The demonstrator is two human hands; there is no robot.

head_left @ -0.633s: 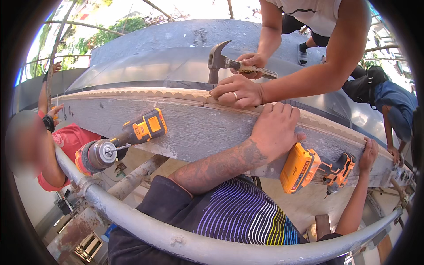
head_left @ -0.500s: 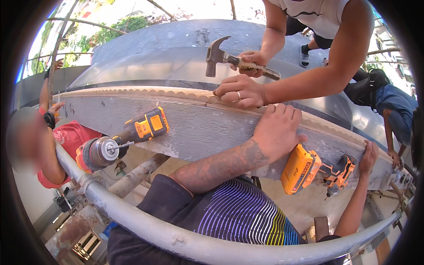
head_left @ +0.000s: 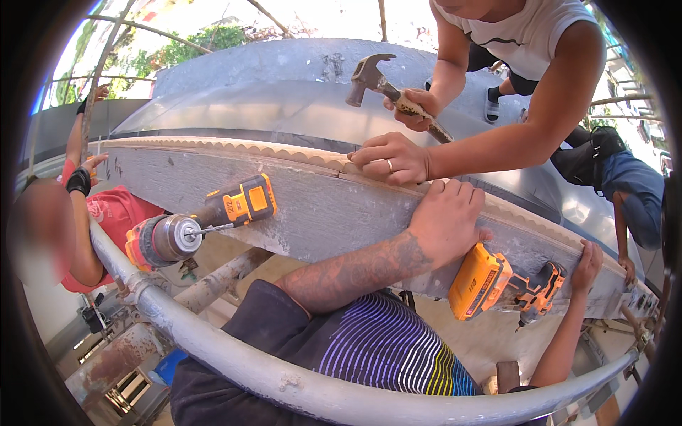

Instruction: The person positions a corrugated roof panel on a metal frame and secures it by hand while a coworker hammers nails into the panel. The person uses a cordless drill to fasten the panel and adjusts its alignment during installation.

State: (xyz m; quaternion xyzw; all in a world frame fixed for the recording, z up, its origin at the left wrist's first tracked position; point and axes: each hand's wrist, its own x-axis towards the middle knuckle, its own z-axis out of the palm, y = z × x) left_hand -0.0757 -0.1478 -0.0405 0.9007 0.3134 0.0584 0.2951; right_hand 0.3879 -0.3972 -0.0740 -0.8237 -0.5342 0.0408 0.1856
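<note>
On the grey board, left hand, right hand, palms hidden

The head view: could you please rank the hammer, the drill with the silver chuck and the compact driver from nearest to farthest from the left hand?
From the left hand, as the head view shows it:
1. Compact driver: below right, its battery by the thumb.
2. Hammer: above, slightly left.
3. Drill with the silver chuck: farther off, left.

Matt wood is forming scalloped trim; a rough, scuffed finish is covering the board; smooth metal is gleaming on the drill chuck; plastic is casing its battery.
</note>
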